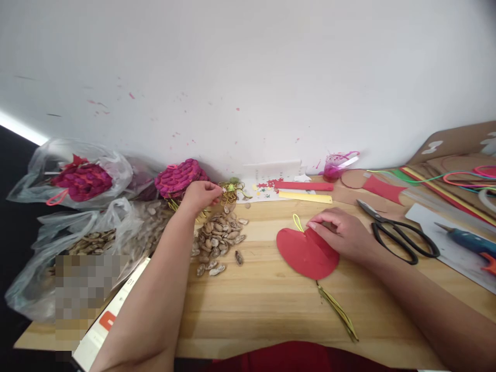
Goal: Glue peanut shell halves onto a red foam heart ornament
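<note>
My left hand [203, 197] reaches over the back of the table, fingers pinched beside a tangle of yellow-green cords [232, 191]; what the fingertips hold, if anything, is too small to make out. On the tabletop, a red heart-shaped piece [306, 253] has a yellow loop [297, 222] at its top and an olive tassel [339, 310] hanging below. My right hand [335, 232] rests on the heart's upper right part, fingers curled near the loop; its grip is partly hidden. Loose brown shells [219, 235] lie in front of my left hand.
Plastic bags [127, 222] stand left, near a magenta piece [180, 178] and a phone [93, 343]. Red [304, 186] and yellow strips [306, 197] lie at the back. Black-handled scissors [399, 232] and a blue glue gun [470, 240] are at the right.
</note>
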Tool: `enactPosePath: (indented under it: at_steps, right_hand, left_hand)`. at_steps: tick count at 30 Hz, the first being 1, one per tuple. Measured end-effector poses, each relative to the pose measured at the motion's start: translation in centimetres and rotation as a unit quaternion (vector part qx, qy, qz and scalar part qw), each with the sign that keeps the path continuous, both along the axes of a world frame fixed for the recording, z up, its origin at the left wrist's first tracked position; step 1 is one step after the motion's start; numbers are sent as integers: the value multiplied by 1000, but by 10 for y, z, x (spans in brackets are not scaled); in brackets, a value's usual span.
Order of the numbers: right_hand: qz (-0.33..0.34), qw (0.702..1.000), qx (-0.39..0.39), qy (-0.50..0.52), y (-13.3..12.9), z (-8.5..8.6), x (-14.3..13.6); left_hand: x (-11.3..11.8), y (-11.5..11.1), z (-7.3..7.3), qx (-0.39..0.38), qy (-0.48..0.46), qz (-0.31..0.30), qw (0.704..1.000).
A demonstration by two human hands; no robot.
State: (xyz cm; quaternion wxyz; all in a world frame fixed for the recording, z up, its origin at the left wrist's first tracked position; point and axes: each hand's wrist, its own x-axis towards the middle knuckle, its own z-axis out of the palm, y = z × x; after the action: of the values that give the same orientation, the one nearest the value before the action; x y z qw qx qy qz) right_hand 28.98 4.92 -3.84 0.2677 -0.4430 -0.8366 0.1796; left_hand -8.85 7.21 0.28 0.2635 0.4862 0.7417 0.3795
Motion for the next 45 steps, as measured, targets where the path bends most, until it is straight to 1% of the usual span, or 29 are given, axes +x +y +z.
enactPosePath:
  at_steps: [4, 8, 10, 13, 14, 15, 16, 17, 19, 20, 22, 24, 27, 30, 33, 36, 41, 45]
  right_hand:
    - [-2, 1000, 0, 0, 0, 0, -2]
    - [-6, 1000, -5, 3, 1, 0, -1]
    - [-22, 1000, 3, 10, 0, 5, -2]
    - [-53, 998, -6, 34, -1, 22, -15]
    - [-50, 997, -27, 42, -1, 30, -24]
    - [-24, 998, -46, 42, 0, 37, -37]
    - [0, 998, -35, 45, 2, 44, -52]
    - [33, 999, -10, 39, 5, 49, -69]
    - [86, 993, 74, 25, 16, 53, -106]
    - [100, 988, 119, 0, 22, 53, -124]
    - [96, 985, 139, -17, 36, 48, -157]
    - [90, 984, 152, -29, 47, 40, -182]
    - [83, 982, 166, -42, 57, 32, -202]
    - [79, 982, 168, -46, 61, 29, -212]
    - [77, 985, 151, -40, 66, 27, -217]
    - [67, 991, 113, -17, 71, 23, -220]
    - [64, 997, 16, 47, 79, 20, -220]
    - [51, 991, -69, 99, 87, 21, -215]
  left_hand:
    - [0, -2, 3, 14, -121, 8, 993]
    - [0, -4, 3, 18, -195, 5, 981]
    - [1, -4, 2, 14, -219, 0, 976]
    - [2, -4, 0, 4, -246, 0, 969]
    - [2, -4, 1, -1, -255, 0, 967]
    - [2, -4, 1, -5, -263, 0, 965]
    - [2, -4, 1, -11, -271, 0, 962]
    - [2, -4, 2, -16, -279, 0, 960]
    - [2, -4, 2, -26, -291, 0, 956]
    - [3, -4, 1, -30, -297, 0, 954]
    - [3, -3, 0, -37, -307, 1, 951]
    - [3, -2, -2, -47, -318, 1, 947]
    - [5, 1, -5, -60, -335, 0, 940]
    - [6, 3, -6, -68, -346, -1, 936]
    - [6, 4, -6, -67, -351, -5, 934]
    - [5, 2, -6, -58, -352, -13, 934]
    - [4, 1, -8, -30, -343, -23, 939]
    - [6, 2, -9, 27, -316, -4, 948]
